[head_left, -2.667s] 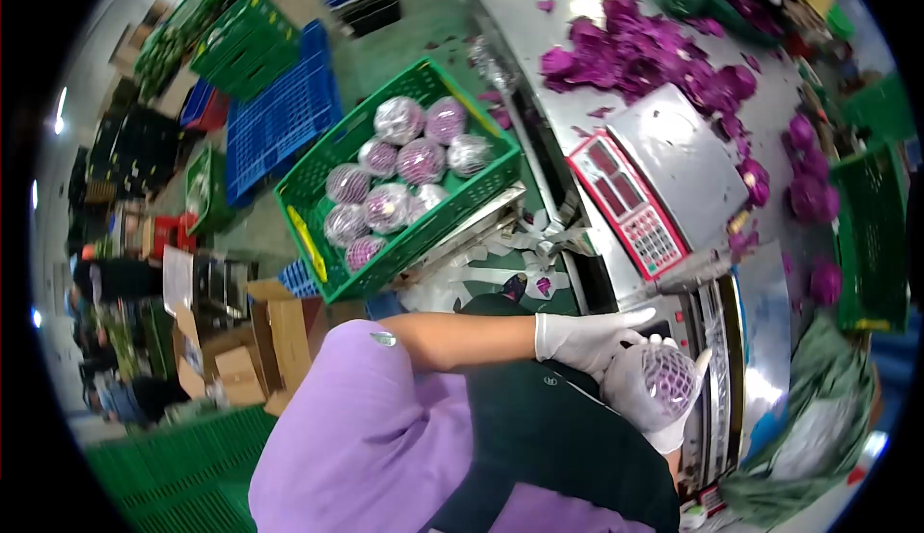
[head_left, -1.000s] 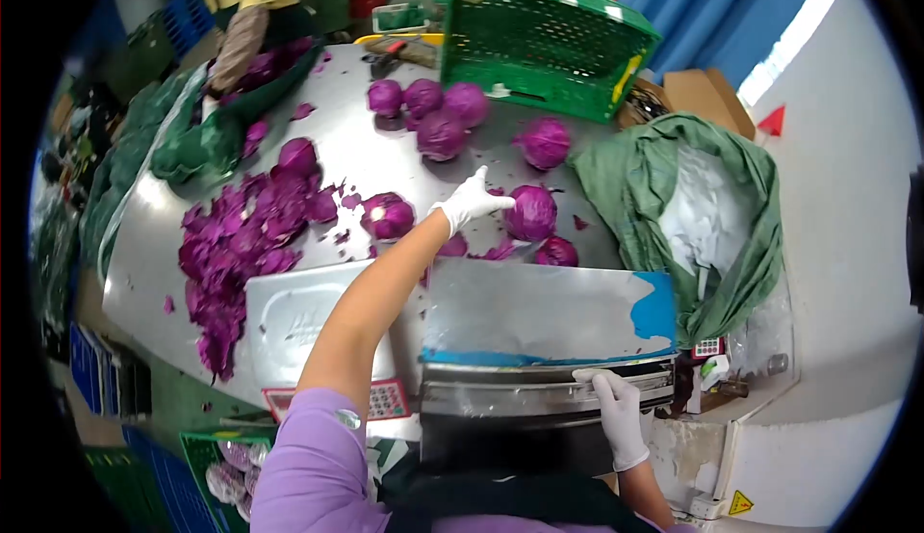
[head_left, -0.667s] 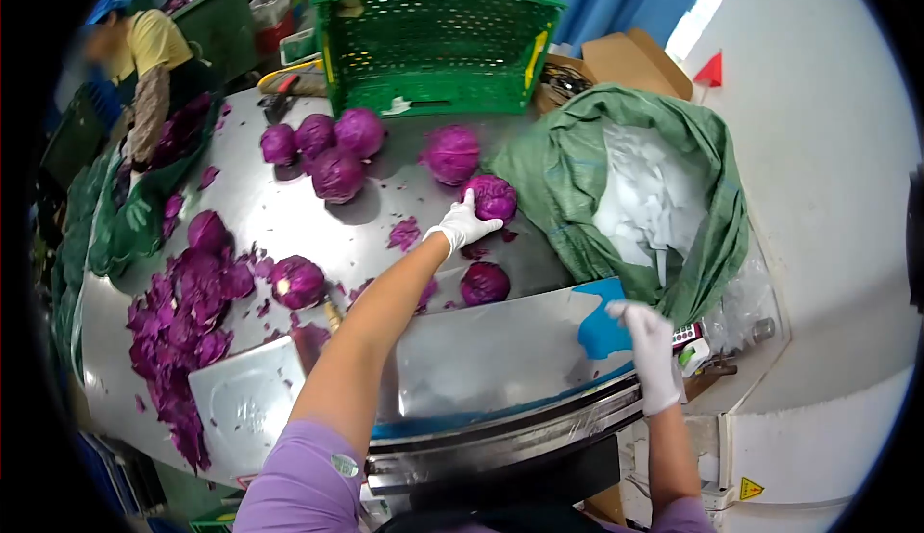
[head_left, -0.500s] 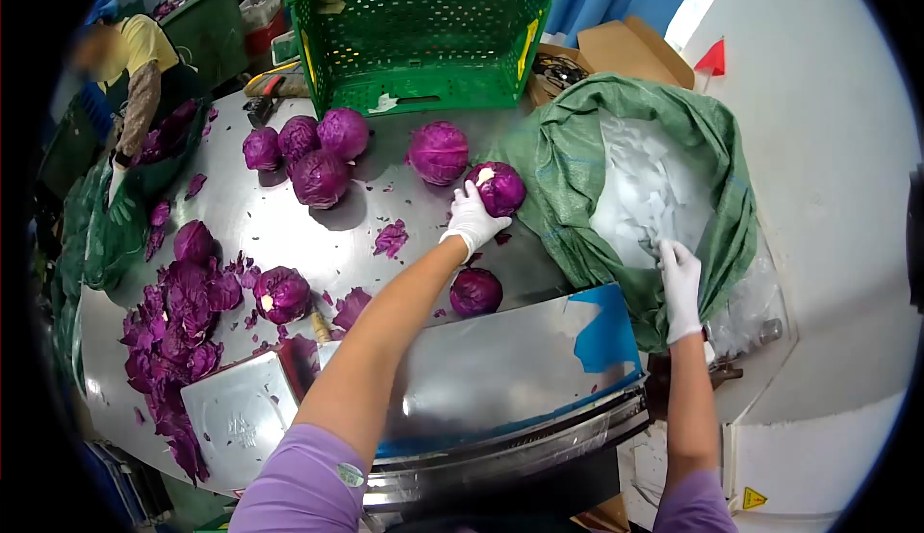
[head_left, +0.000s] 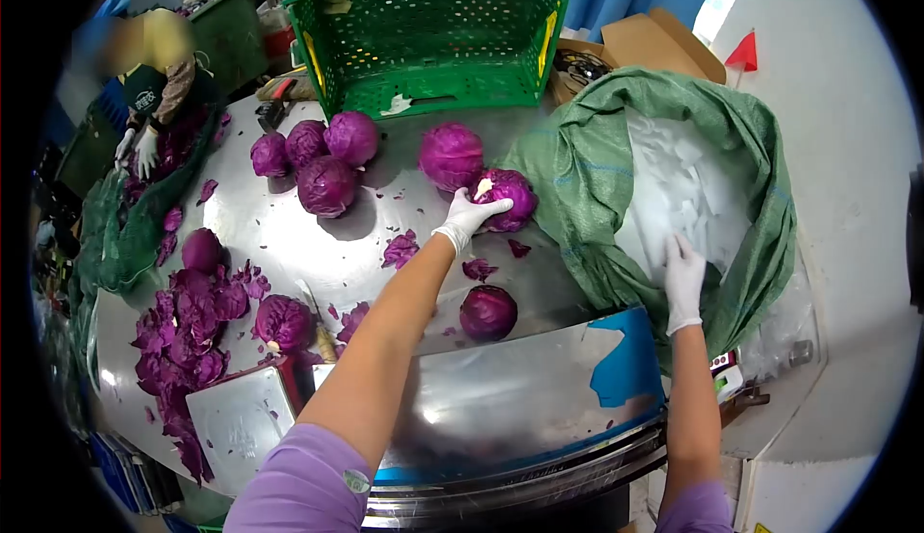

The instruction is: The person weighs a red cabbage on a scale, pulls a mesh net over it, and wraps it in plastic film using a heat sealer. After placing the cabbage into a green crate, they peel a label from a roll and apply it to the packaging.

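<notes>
My left hand (head_left: 468, 218), in a white glove, grips the left side of a red cabbage (head_left: 517, 208) with a pale cut stem, its thumb lying across the front. Some fingers are hidden behind the head. Another red cabbage (head_left: 450, 155) sits just behind it, and a smaller one (head_left: 488, 312) lies nearer me. My right hand (head_left: 684, 283), also gloved, reaches into a green woven sack (head_left: 577, 182). Its fingers are pinched together at the thin white sheets (head_left: 679, 182) heaped inside; the fingertips blend with the white material.
Several cabbages (head_left: 327, 186) stand before a tipped green crate (head_left: 423, 42). Loose purple leaves (head_left: 183, 331), a knife (head_left: 322, 336) and a metal scale (head_left: 236, 417) lie at left. A co-worker (head_left: 159, 80) handles a green net sack (head_left: 125, 225). A cardboard box (head_left: 664, 47) stands behind the woven sack.
The view has shifted slightly. My left hand has turned on the cabbage, its thumb now across the front. My right hand stays in the sack. The co-worker's hands have come together over the net sack.
</notes>
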Available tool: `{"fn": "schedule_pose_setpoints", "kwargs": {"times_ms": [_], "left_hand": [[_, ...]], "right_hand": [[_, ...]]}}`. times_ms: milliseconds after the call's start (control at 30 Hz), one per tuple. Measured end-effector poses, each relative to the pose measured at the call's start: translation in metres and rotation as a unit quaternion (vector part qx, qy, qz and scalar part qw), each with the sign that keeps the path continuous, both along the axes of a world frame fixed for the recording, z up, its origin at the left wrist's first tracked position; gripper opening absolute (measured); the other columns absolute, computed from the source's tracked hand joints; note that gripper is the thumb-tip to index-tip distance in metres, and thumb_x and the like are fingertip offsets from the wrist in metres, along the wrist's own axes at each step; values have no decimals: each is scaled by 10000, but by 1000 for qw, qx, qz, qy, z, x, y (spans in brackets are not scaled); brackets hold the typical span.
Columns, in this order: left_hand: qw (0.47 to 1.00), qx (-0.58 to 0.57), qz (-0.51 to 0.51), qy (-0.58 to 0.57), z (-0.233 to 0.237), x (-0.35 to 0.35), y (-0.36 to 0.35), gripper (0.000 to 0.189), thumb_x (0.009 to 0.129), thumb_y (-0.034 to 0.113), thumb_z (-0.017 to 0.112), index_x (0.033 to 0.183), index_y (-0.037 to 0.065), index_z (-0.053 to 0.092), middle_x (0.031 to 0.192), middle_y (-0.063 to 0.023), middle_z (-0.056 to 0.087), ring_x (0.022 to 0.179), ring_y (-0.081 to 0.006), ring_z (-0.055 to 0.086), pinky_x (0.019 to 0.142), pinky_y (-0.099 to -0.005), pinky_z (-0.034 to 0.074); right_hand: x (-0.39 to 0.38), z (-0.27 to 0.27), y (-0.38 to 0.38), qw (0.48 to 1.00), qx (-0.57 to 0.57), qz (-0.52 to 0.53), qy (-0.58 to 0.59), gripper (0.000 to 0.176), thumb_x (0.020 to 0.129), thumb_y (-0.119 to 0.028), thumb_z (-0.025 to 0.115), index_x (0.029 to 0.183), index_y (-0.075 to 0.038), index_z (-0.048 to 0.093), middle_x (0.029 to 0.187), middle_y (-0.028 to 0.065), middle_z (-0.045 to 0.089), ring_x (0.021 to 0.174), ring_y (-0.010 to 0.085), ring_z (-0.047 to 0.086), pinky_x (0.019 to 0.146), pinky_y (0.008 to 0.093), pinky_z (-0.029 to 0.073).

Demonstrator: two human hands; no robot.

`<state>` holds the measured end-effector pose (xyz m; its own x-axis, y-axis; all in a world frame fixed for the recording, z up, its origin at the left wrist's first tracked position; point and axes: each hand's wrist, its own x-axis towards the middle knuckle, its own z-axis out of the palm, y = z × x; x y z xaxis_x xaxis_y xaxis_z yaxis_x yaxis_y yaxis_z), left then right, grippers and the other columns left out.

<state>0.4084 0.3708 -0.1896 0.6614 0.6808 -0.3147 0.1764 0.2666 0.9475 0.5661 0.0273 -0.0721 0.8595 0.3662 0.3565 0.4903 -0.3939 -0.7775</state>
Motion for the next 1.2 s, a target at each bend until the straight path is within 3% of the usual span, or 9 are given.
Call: {"fn": "schedule_pose_setpoints", "kwargs": {"times_ms": [133, 333, 467, 567, 767, 933, 1033, 1100, 1200], "left_hand": [[969, 174, -8, 175, 23, -7, -18, 1400, 458, 421, 980, 1505, -32, 168, 1415, -265, 344, 1265, -391, 459, 1070, -389, 436], [942, 330, -53, 27, 9, 3, -40, 1222, 469, 341, 936, 1432, -12, 272, 1412, -266, 335, 1316, -365, 402, 1116, -406, 382], [985, 174, -5, 14, 2, 0, -26, 1005, 558, 287, 915, 1390, 38, 410, 1272, -158, 565, 1155, -291, 589, 983, -382, 506], [967, -201, -96, -121, 46, -55, -24, 759, 771, 257, 802, 1400, 87, 413, 1298, -118, 557, 1128, -247, 616, 906, -451, 560], [841, -447, -109, -286, 135, -214, -54, 928, 839, 651, 558, 1525, 99, 266, 1452, -233, 427, 1284, -488, 464, 1094, -567, 393], [937, -244, 62, -243, 184, -374, -91, 794, 833, 370, 700, 1470, 87, 318, 1434, -175, 434, 1319, -377, 454, 1047, -602, 448], [976, 107, 189, -11, 185, -462, -112, 886, 740, 331, 806, 1434, 9, 358, 1375, -178, 485, 1226, -335, 545, 1036, -477, 477], [890, 332, 252, 185, 180, -509, -130, 1006, 605, 221, 896, 1428, -24, 372, 1300, -159, 540, 1194, -276, 555, 1017, -359, 465], [730, 492, 205, 429, 192, -550, -157, 1074, 531, 337, 854, 1415, -37, 372, 1278, -262, 496, 1174, -418, 501, 1036, -450, 429]], "right_hand": [[-3, 22, -22, 999, -20, -43, 18, 270, 957, -113, 576, 1150, 50, 671, 960, 153, 715, 731, 130, 637, 718, 284, 504], [0, 25, -51, 980, 117, -7, 159, 275, 959, -108, 598, 1188, 30, 659, 924, 78, 689, 683, 90, 610, 600, 250, 481], [-15, 45, -81, 986, 101, 7, 135, 280, 959, -126, 598, 1179, 46, 616, 924, 83, 671, 737, 96, 618, 634, 237, 504], [-48, 78, -104, 956, 195, -16, 221, 265, 1003, -165, 540, 1181, 23, 593, 902, 60, 650, 660, 88, 587, 574, 229, 459], [-115, 90, -134, 932, 246, 31, 264, 283, 1029, -187, 497, 1216, 12, 575, 910, 13, 574, 680, 52, 474, 611, 215, 407], [-159, 88, -152, 948, 205, 71, 231, 334, 1023, -249, 504, 1222, 12, 565, 924, 3, 531, 729, 76, 473, 639, 220, 387], [-182, 100, -156, 943, 202, 87, 249, 305, 1027, -216, 491, 1192, 28, 568, 907, 53, 557, 712, 92, 497, 630, 226, 397], [-197, 104, -158, 961, 170, 67, 208, 285, 1037, -213, 480, 1187, 16, 562, 844, 36, 539, 684, 67, 481, 591, 203, 377], [-215, 117, -151, 966, 176, 76, 173, 276, 1029, -192, 497, 1195, 18, 561, 841, 33, 539, 688, 63, 476, 592, 202, 376]]}}
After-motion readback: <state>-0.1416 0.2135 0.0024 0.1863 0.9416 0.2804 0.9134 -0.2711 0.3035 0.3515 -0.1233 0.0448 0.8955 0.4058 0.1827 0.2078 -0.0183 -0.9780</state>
